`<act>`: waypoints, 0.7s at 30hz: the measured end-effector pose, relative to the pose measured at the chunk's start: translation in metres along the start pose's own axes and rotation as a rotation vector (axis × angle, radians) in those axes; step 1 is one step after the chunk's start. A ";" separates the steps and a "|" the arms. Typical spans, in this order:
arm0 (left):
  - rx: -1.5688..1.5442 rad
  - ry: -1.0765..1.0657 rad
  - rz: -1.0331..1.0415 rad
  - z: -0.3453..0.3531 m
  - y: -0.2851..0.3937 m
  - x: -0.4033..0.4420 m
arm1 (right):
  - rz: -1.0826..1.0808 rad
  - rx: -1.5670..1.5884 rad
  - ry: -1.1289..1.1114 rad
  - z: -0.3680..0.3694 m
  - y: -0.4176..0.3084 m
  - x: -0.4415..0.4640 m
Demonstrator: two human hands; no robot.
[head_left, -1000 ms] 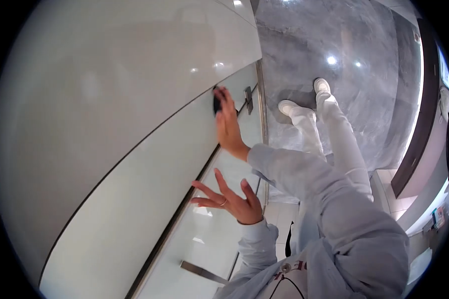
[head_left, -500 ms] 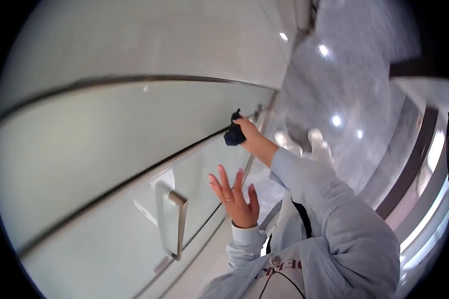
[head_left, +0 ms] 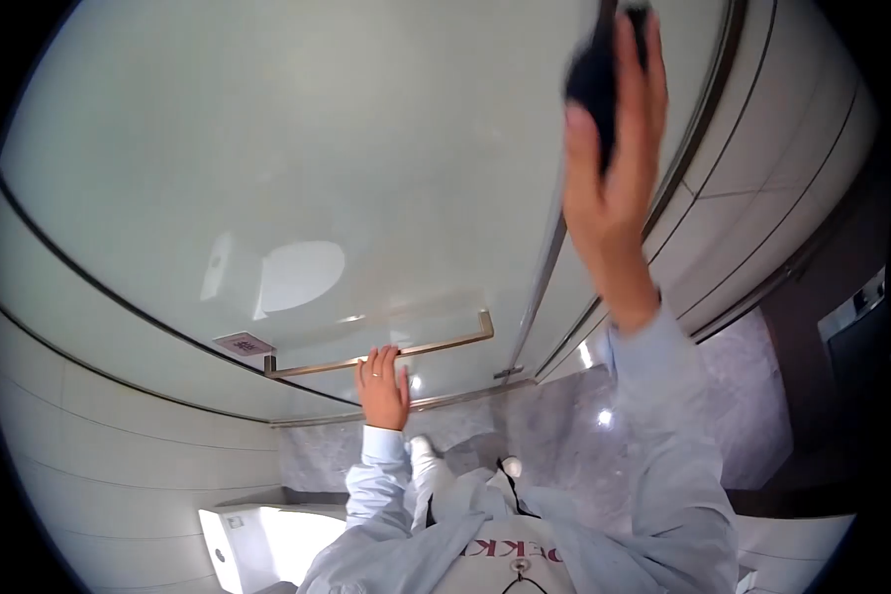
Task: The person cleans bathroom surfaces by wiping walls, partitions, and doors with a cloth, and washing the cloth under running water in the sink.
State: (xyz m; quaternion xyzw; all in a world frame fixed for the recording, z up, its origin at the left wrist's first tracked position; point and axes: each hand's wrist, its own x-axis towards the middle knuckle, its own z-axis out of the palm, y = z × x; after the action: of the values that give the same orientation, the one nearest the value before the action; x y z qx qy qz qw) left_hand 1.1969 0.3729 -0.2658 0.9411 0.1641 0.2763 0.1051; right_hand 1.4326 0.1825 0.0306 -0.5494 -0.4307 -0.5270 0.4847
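At the upper right, my right hand [head_left: 614,193] presses a dark cloth [head_left: 592,84] against the frame strip at the glass door's edge. Its fingers are extended over the cloth and smeared by motion. My left hand [head_left: 381,389] is lower down, its fingers laid over the long metal door handle [head_left: 436,346] and its thumb below the bar. A ring shows on one finger. The frosted glass door [head_left: 366,129] fills much of the view, and a white toilet [head_left: 302,274] shows in or through the glass.
A small sign [head_left: 244,344] is stuck on the glass by the handle's left end. Below left stands a white fixture [head_left: 230,549]. Tiled wall [head_left: 752,158] lies to the right, over a grey marbled floor [head_left: 564,445].
My right hand has moved with the cloth from low on the door's edge to high up. My left hand has gone from spread in the air onto the handle. The view has turned.
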 end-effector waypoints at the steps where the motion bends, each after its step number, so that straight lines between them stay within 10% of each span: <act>1: 0.038 0.008 0.032 0.018 0.005 -0.001 | -0.179 -0.085 0.034 0.001 0.029 0.015; 6: 0.085 0.173 0.050 -0.002 -0.064 0.013 | -0.148 -0.383 0.205 0.063 -0.010 0.055; 8: 0.135 -0.093 -0.191 0.004 -0.084 0.015 | -0.139 -0.450 0.099 0.086 -0.024 0.029; 16: 0.013 -0.176 0.049 -0.004 -0.118 -0.003 | -0.467 -0.302 -0.207 0.232 -0.235 0.007; 21: -0.123 -0.324 0.170 -0.001 -0.105 0.022 | -0.721 -0.327 -0.242 0.236 -0.216 0.054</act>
State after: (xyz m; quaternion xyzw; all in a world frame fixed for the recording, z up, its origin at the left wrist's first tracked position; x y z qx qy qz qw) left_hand 1.1869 0.4782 -0.2848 0.9756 0.0475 0.1386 0.1637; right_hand 1.2620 0.4480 0.1074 -0.4910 -0.5601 -0.6561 0.1213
